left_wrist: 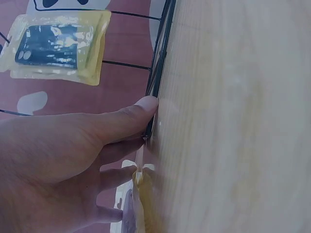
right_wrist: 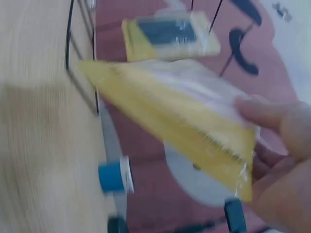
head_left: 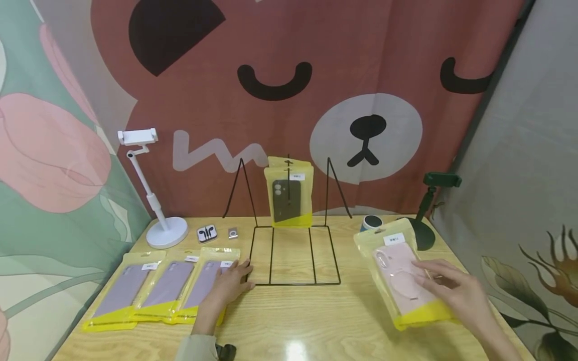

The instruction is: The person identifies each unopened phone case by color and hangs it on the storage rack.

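My right hand (head_left: 456, 291) grips the right edge of a yellow-edged clear pouch holding a pink phone case (head_left: 397, 276), lifted and tilted above the table's right side. In the right wrist view that pouch (right_wrist: 184, 119) appears from its yellow bottom end. With thumb and index finger, my left hand (head_left: 230, 285) pinches the near left corner of a black wire rack (head_left: 295, 285); the left wrist view shows the thumb on the wire. A bagged black phone case (head_left: 287, 200) hangs at the rack's back. Beside the left hand lies a bagged purple phone case (head_left: 205, 281).
Two more bagged purple cases (head_left: 122, 288) overlap at the left. Behind them stand a white phone stand (head_left: 155, 210), boxed earphones (head_left: 206, 233) and a small square gadget (head_left: 232, 232). A blue-and-white cylinder (head_left: 372, 222) and a dark green phone stand (head_left: 424, 233) are at back right.
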### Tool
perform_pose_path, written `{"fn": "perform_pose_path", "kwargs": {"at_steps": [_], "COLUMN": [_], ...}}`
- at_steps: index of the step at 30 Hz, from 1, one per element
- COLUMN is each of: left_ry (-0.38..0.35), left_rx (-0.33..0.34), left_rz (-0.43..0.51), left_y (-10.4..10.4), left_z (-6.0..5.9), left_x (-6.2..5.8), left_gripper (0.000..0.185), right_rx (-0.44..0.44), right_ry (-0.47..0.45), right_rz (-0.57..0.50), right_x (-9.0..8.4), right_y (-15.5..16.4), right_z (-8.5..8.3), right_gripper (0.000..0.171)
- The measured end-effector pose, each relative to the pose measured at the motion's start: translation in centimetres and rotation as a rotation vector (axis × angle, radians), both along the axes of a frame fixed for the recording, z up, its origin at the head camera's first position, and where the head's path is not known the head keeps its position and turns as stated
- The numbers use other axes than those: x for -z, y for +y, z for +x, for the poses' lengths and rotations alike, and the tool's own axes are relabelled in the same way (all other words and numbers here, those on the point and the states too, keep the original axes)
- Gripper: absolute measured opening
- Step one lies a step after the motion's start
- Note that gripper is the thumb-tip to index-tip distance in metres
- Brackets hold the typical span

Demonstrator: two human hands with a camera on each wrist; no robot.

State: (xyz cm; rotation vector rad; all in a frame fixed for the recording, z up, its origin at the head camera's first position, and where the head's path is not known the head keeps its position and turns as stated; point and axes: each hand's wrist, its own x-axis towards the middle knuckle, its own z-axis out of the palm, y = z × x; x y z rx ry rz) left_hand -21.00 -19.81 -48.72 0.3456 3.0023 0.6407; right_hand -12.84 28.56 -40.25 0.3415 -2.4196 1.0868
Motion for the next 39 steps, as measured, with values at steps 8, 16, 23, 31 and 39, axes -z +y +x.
{"fn": "perform_pose_path", "kwargs": {"at_steps": [8,16,23,31,39], "left_ry": [-0.009,-0.010,-0.007,-0.003,0.013], "left_rx": [-0.001,-0.004,-0.001,-0.004,0.011], "left_rz": [0.010,0.013,0.021,0.006,-0.010], "left_y": [0.1,-0.1,0.0,-0.1,-0.1], "left_z": [0.1,0.2,0.0,0.1,0.1], "left_x": [-0.1,0.1,0.0,0.0,-0.1], "left_gripper": [0.051,0.053,0.053,0.053,0.053], "right_rx": [-0.239,-0.212,-0.115,-0.075,-0.080], "right_ry": [0.074,0.070,0.029,-0.016,0.011], "right_rz": [-0.323,-0.390,-0.392,-0.492,-0.574], "right_x": [-1.6,-1.3,-0.6,-0.2,-1.0], "right_y": [-4.9,-7.5,-8.1,-9.5,-11.9], "right_z": [1.7,-0.1,-1.3,-4.4,-10.0], "right_gripper": [0.038,0.036,0.035,0.035,0.027]}}
